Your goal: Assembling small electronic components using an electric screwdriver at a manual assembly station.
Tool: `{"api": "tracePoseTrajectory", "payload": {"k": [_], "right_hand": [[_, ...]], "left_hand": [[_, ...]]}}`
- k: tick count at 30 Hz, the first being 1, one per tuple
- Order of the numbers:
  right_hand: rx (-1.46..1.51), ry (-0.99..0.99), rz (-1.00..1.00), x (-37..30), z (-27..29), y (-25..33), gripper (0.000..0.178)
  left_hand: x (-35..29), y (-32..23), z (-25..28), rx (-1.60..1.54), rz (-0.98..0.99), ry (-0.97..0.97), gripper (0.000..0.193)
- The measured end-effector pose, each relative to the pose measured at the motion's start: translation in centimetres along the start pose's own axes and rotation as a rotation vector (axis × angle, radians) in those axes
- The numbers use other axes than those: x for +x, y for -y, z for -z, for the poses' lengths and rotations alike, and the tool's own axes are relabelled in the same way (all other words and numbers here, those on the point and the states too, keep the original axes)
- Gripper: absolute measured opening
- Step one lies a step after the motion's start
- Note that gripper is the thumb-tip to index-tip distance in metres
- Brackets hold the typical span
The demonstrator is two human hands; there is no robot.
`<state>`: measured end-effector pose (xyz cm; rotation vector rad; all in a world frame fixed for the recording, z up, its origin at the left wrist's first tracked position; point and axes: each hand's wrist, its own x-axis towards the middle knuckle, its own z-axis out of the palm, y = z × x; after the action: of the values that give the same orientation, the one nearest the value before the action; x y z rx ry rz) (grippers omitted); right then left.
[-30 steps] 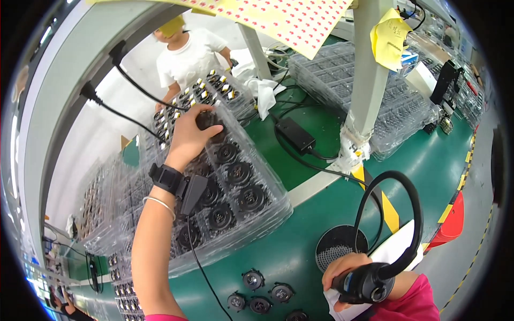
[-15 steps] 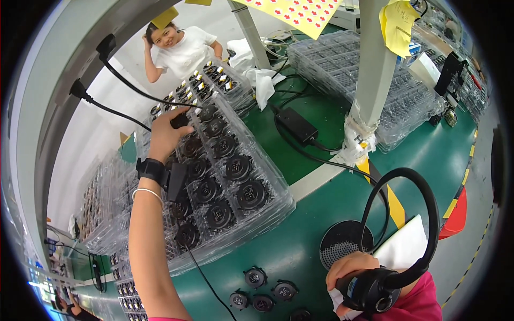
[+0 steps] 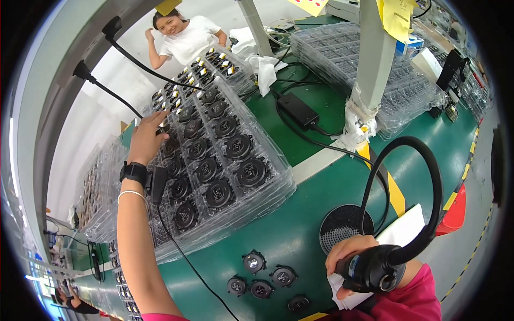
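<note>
My left hand [image 3: 147, 140] reaches over the far left of a clear plastic tray [image 3: 267, 199], its thumb and fingers bent around a round black part low in a pocket. Rows of similar round black parts [image 3: 251, 172] fill the tray. At the lower right, my right hand [image 3: 347, 250] is closed on a white cloth or paper [image 3: 342, 293]. A thick black head [image 3: 369, 269] on a curved flexible neck hides much of that hand. Several loose round parts [image 3: 284, 275] lie on the green table between my hands.
Beside the right hand stands a round black perforated base [image 3: 342, 230], near a white sheet [image 3: 401, 230]. A grey post [image 3: 370, 75], cables and a black power adapter [image 3: 297, 111] occupy the far middle. Stacked clear trays [image 3: 342, 59] stand behind. A person [image 3: 193, 40] is beyond the table.
My left hand has moved left and slightly nearer, from an inner column of the tray to its left side. A round part it covered now shows. My right hand stays almost still with the white cloth.
</note>
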<state>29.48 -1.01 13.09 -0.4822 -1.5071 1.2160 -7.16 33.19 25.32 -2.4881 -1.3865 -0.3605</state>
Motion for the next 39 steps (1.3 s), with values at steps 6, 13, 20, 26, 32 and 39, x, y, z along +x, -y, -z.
{"api": "tracePoseTrajectory", "payload": {"k": [6, 13, 20, 26, 32, 39], "right_hand": [[0.046, -0.038, -0.053, -0.6, -0.6, 0.9, 0.07], [-0.187, -0.003, -0.089, -1.1, -1.3, 2.2, 0.068], [-0.101, -0.09, -0.017, -1.5, -2.3, 2.6, 0.064], [-0.06, -0.078, -0.006, -1.4, -3.2, 2.8, 0.062], [-0.122, -0.077, -0.07, -1.8, -3.0, 2.9, 0.063], [-0.048, -0.036, -0.009, -1.0, -3.6, 1.9, 0.065]], "left_hand": [[-1.0, -1.5, 2.2, -0.174, 0.213, 0.018, 0.055], [-3.0, 0.4, 2.9, -0.157, 0.317, 0.077, 0.047], [-5.0, -0.2, 3.1, -0.126, 0.155, 0.135, 0.036], [-8.3, -3.1, 7.5, -0.155, 0.081, 0.052, 0.034], [-22.6, -22.1, 14.2, -0.108, -0.312, 0.323, 0.024], [-33.8, -23.3, 7.4, -0.249, -0.074, 0.418, 0.072]]}}
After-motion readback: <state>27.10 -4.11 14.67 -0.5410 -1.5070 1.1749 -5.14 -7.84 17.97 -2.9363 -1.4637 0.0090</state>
